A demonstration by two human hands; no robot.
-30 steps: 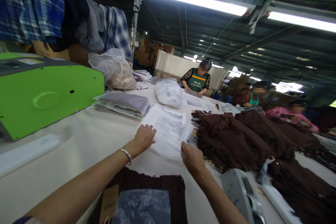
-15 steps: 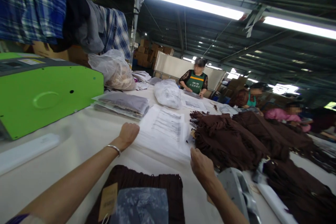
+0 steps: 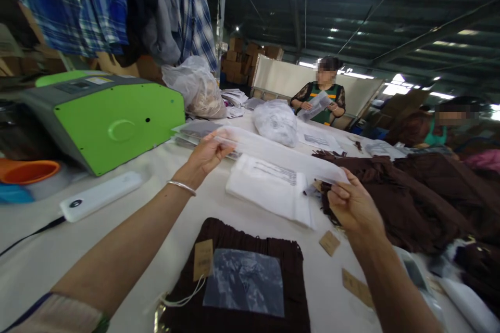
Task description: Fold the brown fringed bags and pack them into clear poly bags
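Observation:
A translucent plastic bag (image 3: 281, 152) is stretched between my two hands above the table. My left hand (image 3: 207, 155) pinches its left corner, and my right hand (image 3: 357, 203) grips its right corner. Beneath it lies a stack of white printed bags (image 3: 265, 190). Nearer to me rests a folded dark brown garment (image 3: 291, 291), with a greyish clear packet (image 3: 244, 283) and a brown cardboard tag (image 3: 203, 259) on top. White string trails from the tag.
A green machine (image 3: 128, 122) and a white device (image 3: 101, 196) stand left. Brown garments (image 3: 390, 192) are heaped right; loose tags (image 3: 329, 243) lie nearby. A stuffed clear bag (image 3: 275, 122) sits behind. Across the table, a person (image 3: 322, 96) holds a clear packet.
Both my hands have risen from the stack, lifting one bag off it. The view has shifted left. The person across has raised a packet from the table.

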